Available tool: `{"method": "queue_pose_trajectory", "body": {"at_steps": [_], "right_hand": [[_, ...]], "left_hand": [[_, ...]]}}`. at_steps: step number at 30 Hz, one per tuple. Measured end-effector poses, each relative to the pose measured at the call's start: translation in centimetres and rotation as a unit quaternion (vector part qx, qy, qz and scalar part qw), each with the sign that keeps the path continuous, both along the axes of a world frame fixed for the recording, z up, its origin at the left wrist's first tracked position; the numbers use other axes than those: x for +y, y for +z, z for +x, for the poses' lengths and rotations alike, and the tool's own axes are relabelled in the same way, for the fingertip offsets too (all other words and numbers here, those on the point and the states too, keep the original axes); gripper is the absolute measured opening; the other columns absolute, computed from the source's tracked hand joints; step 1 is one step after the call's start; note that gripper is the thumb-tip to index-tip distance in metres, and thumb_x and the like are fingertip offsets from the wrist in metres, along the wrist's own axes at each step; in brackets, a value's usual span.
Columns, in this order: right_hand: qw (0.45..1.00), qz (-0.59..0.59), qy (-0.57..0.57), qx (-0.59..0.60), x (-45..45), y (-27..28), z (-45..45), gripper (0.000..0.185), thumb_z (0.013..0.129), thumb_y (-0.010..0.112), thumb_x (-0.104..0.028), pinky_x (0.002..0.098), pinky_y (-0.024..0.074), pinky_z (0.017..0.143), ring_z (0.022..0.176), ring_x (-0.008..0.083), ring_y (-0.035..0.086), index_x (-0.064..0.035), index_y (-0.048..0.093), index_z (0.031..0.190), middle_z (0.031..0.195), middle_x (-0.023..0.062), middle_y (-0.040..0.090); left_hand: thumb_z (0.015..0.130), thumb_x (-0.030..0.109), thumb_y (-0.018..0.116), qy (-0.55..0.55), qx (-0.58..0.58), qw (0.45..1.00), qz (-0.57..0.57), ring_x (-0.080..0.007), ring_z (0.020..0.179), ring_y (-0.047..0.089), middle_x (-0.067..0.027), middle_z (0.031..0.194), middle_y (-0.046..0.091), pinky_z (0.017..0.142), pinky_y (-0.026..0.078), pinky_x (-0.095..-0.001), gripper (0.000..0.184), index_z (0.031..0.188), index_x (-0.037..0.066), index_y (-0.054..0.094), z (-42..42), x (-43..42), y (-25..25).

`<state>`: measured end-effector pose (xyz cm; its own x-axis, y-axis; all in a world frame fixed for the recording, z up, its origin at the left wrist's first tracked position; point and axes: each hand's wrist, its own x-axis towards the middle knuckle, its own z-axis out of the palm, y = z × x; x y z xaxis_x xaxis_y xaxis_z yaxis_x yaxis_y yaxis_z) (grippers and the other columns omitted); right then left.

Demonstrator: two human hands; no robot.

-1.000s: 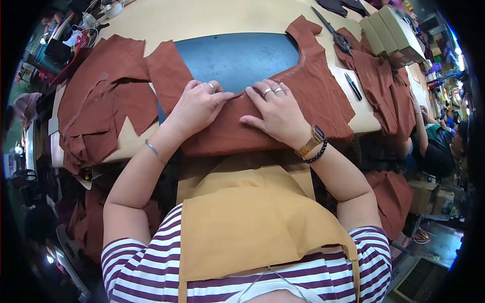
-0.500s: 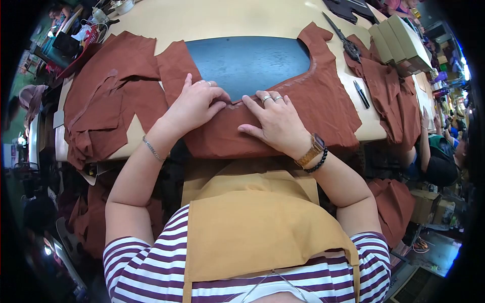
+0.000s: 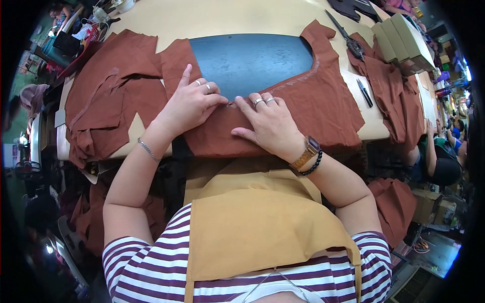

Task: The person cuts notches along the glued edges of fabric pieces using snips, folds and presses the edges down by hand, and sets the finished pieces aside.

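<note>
A rust-brown garment piece (image 3: 323,113) with a curved neckline-like edge drapes over a dark, smooth board (image 3: 252,58). At the near part of that curve, my left hand (image 3: 194,101) pinches the cloth edge between thumb and fingers, with the index finger raised. Close beside it, my right hand (image 3: 270,118) lies on the cloth, fingers extended and thumb spread. Its index fingertip touches the edge near the left fingertips. Pale marks run along the curved edge. Whatever lies under my fingertips is hidden.
More rust-brown cloth (image 3: 108,86) lies at the left of the table (image 3: 202,17), and another pile (image 3: 396,98) at the right. Large dark scissors (image 3: 348,38), a pen (image 3: 364,93) and cardboard boxes (image 3: 401,40) sit on the right. Another person's arm (image 3: 431,149) shows at far right.
My left index finger has lifted higher, and the hand has turned slightly. My right hand has shifted a little left along the edge. The whole view has drifted slightly.
</note>
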<state>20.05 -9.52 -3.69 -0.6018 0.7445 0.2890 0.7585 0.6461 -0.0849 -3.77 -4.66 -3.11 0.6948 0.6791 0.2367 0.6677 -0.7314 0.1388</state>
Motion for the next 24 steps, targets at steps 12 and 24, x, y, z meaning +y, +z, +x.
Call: {"method": "queue_pose_trajectory", "body": {"at_steps": [12,24], "right_hand": [[0.998,-0.04,-0.018,-0.039,0.2,0.7,-0.7,0.065,0.082,0.062,-0.061,0.0408,0.0504,0.071,0.11,0.0285,0.055,-0.0172,0.059,0.13,0.117,0.0137,0.057],[0.994,-0.104,-0.012,-0.035,0.9,1.8,-1.5,0.066,0.084,0.062,-0.06,0.0452,0.054,0.073,0.106,0.0341,0.056,-0.0206,0.054,0.136,0.12,0.022,0.054]], "left_hand": [[0.085,0.016,0.067,-0.007,-0.008,1.0,0.018,-0.0159,0.098,0.063,0.0052,0.093,0.064,0.114,0.025,-0.0634,0.01,0.091,0.023,0.073,-1.8,0.8,0.5],[0.079,0.012,0.071,-0.004,-0.006,0.997,0.078,-0.0118,0.095,0.062,0.0086,0.089,0.064,0.116,0.02,-0.0612,0.009,0.08,0.021,0.07,-2.4,1.2,0.4]]}}
